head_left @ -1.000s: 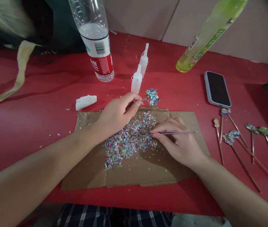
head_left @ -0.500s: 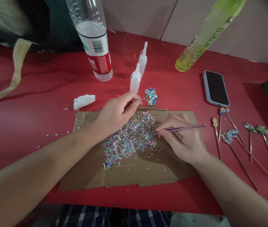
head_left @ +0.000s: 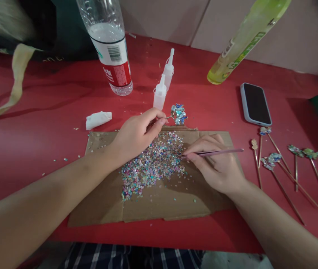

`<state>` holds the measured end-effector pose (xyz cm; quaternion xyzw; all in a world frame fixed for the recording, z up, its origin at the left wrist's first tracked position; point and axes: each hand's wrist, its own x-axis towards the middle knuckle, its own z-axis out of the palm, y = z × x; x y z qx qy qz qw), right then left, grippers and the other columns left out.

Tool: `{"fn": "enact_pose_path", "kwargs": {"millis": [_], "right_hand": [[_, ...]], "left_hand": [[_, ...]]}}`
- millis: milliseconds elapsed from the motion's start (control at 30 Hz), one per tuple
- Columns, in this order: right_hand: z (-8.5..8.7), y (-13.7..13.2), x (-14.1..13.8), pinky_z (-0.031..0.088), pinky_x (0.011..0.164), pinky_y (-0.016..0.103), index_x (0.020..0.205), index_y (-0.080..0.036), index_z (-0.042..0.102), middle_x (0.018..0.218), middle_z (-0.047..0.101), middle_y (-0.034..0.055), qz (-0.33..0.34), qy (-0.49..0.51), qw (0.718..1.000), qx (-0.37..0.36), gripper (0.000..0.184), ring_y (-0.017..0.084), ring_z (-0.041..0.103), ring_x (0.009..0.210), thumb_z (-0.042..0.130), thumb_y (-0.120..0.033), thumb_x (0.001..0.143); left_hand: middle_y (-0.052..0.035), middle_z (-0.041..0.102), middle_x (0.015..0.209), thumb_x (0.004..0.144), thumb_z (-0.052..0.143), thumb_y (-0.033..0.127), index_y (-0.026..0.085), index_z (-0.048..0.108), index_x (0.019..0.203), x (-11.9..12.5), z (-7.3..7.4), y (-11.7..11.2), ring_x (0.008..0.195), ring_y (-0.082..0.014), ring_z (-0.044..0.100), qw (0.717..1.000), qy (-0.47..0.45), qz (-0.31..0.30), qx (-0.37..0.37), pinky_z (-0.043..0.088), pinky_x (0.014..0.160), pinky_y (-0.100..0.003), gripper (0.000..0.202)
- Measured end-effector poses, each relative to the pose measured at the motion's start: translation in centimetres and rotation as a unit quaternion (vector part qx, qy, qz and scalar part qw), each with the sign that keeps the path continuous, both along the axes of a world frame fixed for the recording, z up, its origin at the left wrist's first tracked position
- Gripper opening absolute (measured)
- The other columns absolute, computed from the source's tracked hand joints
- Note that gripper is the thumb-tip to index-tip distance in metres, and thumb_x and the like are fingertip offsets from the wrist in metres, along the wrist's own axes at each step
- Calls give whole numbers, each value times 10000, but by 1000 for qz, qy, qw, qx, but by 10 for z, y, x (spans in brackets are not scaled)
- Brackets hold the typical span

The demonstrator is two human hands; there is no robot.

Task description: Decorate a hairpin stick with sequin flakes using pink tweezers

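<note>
Glittery stick (head_left: pixel 179 114) between left fingers (head_left: pixel 156 127); tweezers (head_left: pixel 226 151) in right hand (head_left: pixel 217 164), tips (head_left: pixel 180 156) indistinct.

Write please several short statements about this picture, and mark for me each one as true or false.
1. The left hand holds a thin stem with a bluish cluster at its end. True.
2. The right hand is without any tool. False: the right hand holds pinkish tweezers.
3. The tips of the tweezers are at the pile of shiny pieces. True.
4. The phone lies on the cardboard. False: the phone lies on the red table, to the right of the cardboard.
5. Two small whitish bottles stand beyond the cardboard. True.
</note>
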<state>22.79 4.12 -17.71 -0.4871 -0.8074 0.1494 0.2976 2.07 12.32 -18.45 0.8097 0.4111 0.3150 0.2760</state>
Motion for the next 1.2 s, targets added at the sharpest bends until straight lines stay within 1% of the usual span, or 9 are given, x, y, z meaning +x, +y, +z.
{"fn": "enact_pose_path", "kwargs": {"millis": [67, 233, 300, 433, 600, 767, 833, 1033, 1200], "right_hand": [[0, -1, -2, 350, 759, 359, 816, -224, 623, 739, 695, -11, 12, 10, 1000, -10, 139, 159, 607, 723, 525, -242, 912], [-2, -5, -11, 361, 793, 335, 893, -266, 666, 846, 732, -39, 81, 7, 996, -32, 77, 142, 631, 804, 589, -264, 890], [-2, -6, -12, 358, 788, 336, 862, -260, 667, 813, 728, -37, 73, 3, 997, -31, 85, 142, 628, 786, 586, -255, 888], [0, -7, -11, 351, 746, 342, 788, -225, 648, 696, 686, -21, 16, 7, 1000, -25, 129, 147, 602, 714, 566, -245, 886], [1, -8, -13, 346, 762, 339, 847, -253, 667, 767, 713, -32, 53, -2, 998, -38, 99, 142, 616, 748, 577, -254, 888], [2, -9, -11, 342, 736, 359, 764, -228, 622, 664, 663, -15, 3, 11, 1000, -28, 153, 163, 595, 699, 539, -238, 892], [2, -9, -10, 342, 733, 362, 765, -225, 618, 660, 658, -14, 6, 16, 1000, -25, 152, 162, 589, 691, 536, -228, 893], [1, -8, -7, 341, 763, 368, 789, -222, 619, 719, 689, -17, 55, -1, 998, -15, 118, 161, 603, 727, 550, -191, 879], [2, -7, -5, 347, 771, 380, 778, -225, 618, 702, 685, -11, 36, -6, 999, -5, 127, 173, 609, 721, 544, -203, 878]], "left_hand": [[36, 563, 607, 948, 431, 306, 203, 579, 955, 0, 0, 0, 529, -82, 504, 1000, 0, 0, 1, 357, 522, -233, 181], [34, 565, 612, 948, 425, 305, 199, 576, 934, 0, 1, 0, 517, -78, 492, 1000, 0, -4, 2, 360, 512, -231, 185], [33, 563, 611, 951, 421, 307, 198, 575, 932, 0, 1, -1, 525, -80, 497, 1000, 1, -5, 2, 364, 518, -230, 190], [34, 567, 618, 948, 429, 295, 198, 573, 939, 0, 0, -1, 537, -81, 507, 1000, -2, -4, 2, 373, 535, -228, 174], [30, 567, 626, 951, 420, 296, 197, 574, 938, 0, 1, -1, 544, -83, 510, 1000, 1, -7, 0, 374, 532, -227, 184], [31, 567, 619, 950, 425, 294, 201, 574, 946, 0, 0, -1, 543, -86, 511, 1000, -4, -6, 7, 374, 537, -230, 176], [33, 565, 618, 951, 424, 296, 202, 574, 946, 0, 0, -1, 544, -86, 511, 1000, -6, -6, 5, 375, 541, -232, 177], [35, 565, 631, 952, 424, 292, 202, 571, 944, 0, -1, -1, 548, -82, 508, 1000, -7, -9, -1, 374, 545, -237, 173], [34, 566, 632, 953, 422, 285, 205, 573, 947, 1, -1, -1, 545, -83, 502, 1000, -8, -7, 1, 372, 548, -241, 172]]}}
